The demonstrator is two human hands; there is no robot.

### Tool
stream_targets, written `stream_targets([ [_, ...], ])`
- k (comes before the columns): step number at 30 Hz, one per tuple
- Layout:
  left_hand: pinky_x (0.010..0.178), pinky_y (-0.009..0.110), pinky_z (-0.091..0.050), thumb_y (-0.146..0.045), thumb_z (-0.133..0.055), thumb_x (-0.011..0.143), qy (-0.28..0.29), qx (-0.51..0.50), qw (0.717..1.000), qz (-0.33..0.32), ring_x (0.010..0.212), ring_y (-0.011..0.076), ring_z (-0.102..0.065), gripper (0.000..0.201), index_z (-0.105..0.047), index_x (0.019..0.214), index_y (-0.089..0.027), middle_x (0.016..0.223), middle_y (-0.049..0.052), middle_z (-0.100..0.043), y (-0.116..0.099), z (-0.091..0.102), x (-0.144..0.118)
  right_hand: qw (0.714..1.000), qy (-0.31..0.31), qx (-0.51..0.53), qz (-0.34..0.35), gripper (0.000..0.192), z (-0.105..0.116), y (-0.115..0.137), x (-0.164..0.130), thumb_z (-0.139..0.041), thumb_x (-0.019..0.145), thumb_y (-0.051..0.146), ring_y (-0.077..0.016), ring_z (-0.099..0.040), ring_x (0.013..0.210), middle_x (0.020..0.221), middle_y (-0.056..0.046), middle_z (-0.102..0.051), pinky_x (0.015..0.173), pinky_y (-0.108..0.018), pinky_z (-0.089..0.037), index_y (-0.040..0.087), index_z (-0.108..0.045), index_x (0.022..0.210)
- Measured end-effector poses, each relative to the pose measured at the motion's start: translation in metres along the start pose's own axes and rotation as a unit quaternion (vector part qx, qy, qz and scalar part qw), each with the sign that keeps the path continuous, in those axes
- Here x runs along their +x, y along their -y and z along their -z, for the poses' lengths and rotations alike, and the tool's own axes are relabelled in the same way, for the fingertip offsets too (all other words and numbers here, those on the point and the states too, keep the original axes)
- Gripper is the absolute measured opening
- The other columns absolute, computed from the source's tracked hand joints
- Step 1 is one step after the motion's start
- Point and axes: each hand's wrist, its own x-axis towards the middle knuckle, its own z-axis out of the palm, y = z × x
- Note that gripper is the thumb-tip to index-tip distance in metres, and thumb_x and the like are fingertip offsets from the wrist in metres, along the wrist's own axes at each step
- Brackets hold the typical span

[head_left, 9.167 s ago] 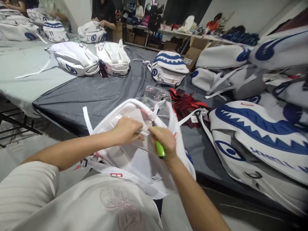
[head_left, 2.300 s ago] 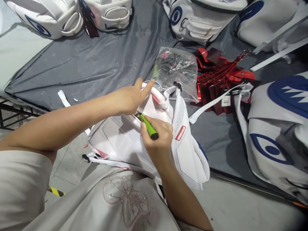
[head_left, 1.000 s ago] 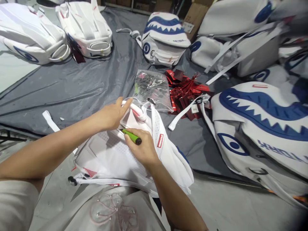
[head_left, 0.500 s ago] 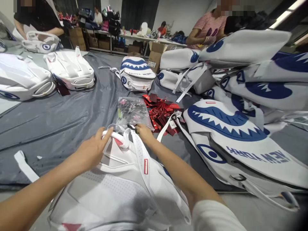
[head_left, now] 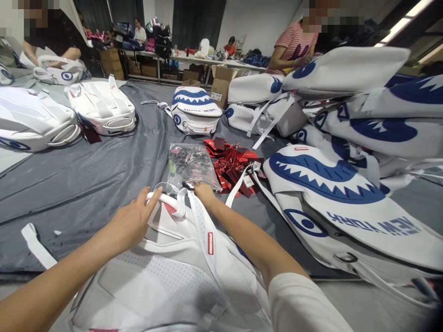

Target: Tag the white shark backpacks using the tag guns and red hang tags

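Observation:
A white backpack lies in front of me with its back panel up. My left hand is at its top end, thumb and fingers around the white carry handle. Just right of it, the fingers of my right hand are closed at the black buckle on top of a shoulder strap with a red label. My right fingertips are partly hidden. Beyond both hands lies a clear plastic bag with dark contents, beside a bundle of red tags.
To the right lies a large white backpack with a blue toothed mouth, in front of a stack of similar ones. Another backpack stands ahead, and more lie at left. People work at the far side.
The view has shifted slightly, so things ahead sit a little lower. Both hands stay at the top of the backpack; my right hand has moved slightly against the buckle.

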Motion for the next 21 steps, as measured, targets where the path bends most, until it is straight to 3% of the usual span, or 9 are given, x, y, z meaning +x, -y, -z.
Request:
stream_targets([
  [3,0.087,0.045,-0.059,-0.003,-0.047,0.080,-0.010,-0.016,1.000,-0.006,0.129,0.0361,-0.058,0.094,-0.006,0.162,-0.022,0.164,0.023,-0.018,0.003,0.001,-0.002,0.997,-0.063,0.034,-0.031,0.025,0.023,-0.001,-0.017,-0.056,0.085,0.003,-0.0217,-0.066,0.107,0.107,-0.011,-0.074,0.092,-0.031,-0.051,0.013,-0.073,0.100],
  [7,0.100,0.050,-0.053,-0.015,-0.056,0.085,-0.041,-0.099,0.993,-0.045,0.135,0.0371,-0.052,0.089,-0.011,0.162,-0.025,0.165,0.020,-0.020,0.017,0.000,-0.007,0.979,-0.180,0.057,-0.083,0.045,0.057,0.005,-0.066,-0.045,0.083,0.000,-0.0227,-0.064,0.113,0.119,-0.011,-0.071,0.096,-0.036,-0.052,0.014,-0.069,0.117],
  [8,0.105,0.051,-0.049,-0.023,-0.060,0.087,-0.062,-0.142,0.986,-0.065,0.141,0.0373,-0.045,0.086,-0.016,0.161,-0.026,0.166,0.018,-0.019,0.018,0.001,-0.010,0.967,-0.234,0.070,-0.072,0.044,0.065,0.009,-0.081,-0.044,0.084,0.001,-0.0231,-0.065,0.112,0.119,-0.011,-0.071,0.097,-0.038,-0.052,0.014,-0.069,0.118],
  [10,0.114,0.051,-0.040,-0.040,-0.064,0.088,-0.148,-0.241,0.953,-0.106,0.149,0.0351,-0.034,0.070,-0.040,0.152,-0.026,0.164,0.014,-0.027,0.014,0.004,-0.018,0.927,-0.363,0.097,-0.001,0.039,0.080,0.025,-0.109,-0.044,0.088,0.005,-0.0236,-0.065,0.109,0.116,-0.011,-0.072,0.096,-0.041,-0.053,0.017,-0.071,0.114],
  [12,0.113,0.047,-0.042,-0.048,-0.057,0.092,-0.233,-0.350,0.899,-0.119,0.139,0.0304,-0.047,0.044,-0.063,0.126,-0.022,0.148,0.013,-0.051,0.001,0.010,-0.026,0.878,-0.456,0.099,0.106,0.035,0.091,0.047,-0.133,-0.047,0.091,0.009,-0.0243,-0.065,0.108,0.116,-0.012,-0.073,0.095,-0.042,-0.055,0.018,-0.072,0.113],
  [14,0.095,0.039,-0.052,-0.048,-0.054,0.094,-0.233,-0.469,0.844,-0.116,0.108,0.0233,-0.066,0.034,-0.068,0.105,-0.019,0.115,0.009,-0.071,-0.015,0.013,-0.034,0.859,-0.469,0.068,0.193,0.034,0.097,0.072,-0.150,-0.047,0.094,0.012,-0.0252,-0.064,0.112,0.121,-0.013,-0.071,0.095,-0.043,-0.056,0.018,-0.071,0.118],
  [16,0.077,0.030,-0.054,-0.041,-0.060,0.090,-0.181,-0.553,0.804,-0.123,0.084,0.0175,-0.068,0.027,-0.066,0.100,-0.017,0.093,0.004,-0.072,-0.025,0.011,-0.038,0.861,-0.438,0.044,0.253,0.033,0.099,0.092,-0.161,-0.047,0.097,0.014,-0.0253,-0.064,0.114,0.123,-0.013,-0.070,0.094,-0.043,-0.057,0.018,-0.070,0.120],
  [17,0.074,0.028,-0.052,-0.035,-0.063,0.088,-0.172,-0.566,0.796,-0.129,0.081,0.0160,-0.067,0.022,-0.065,0.100,-0.017,0.092,0.003,-0.072,-0.027,0.008,-0.040,0.866,-0.418,0.048,0.271,0.031,0.099,0.099,-0.165,-0.047,0.099,0.016,-0.0249,-0.065,0.113,0.123,-0.013,-0.071,0.094,-0.042,-0.057,0.018,-0.069,0.121],
  [21,0.076,0.024,-0.047,-0.014,-0.058,0.086,-0.237,-0.465,0.838,-0.159,0.086,0.0121,-0.065,0.017,-0.064,0.101,-0.020,0.098,0.000,-0.072,-0.018,-0.010,-0.050,0.884,-0.378,0.145,0.234,0.029,0.104,0.111,-0.173,-0.055,0.099,0.023,-0.0236,-0.066,0.110,0.120,-0.012,-0.071,0.090,-0.040,-0.058,0.020,-0.066,0.125],
])
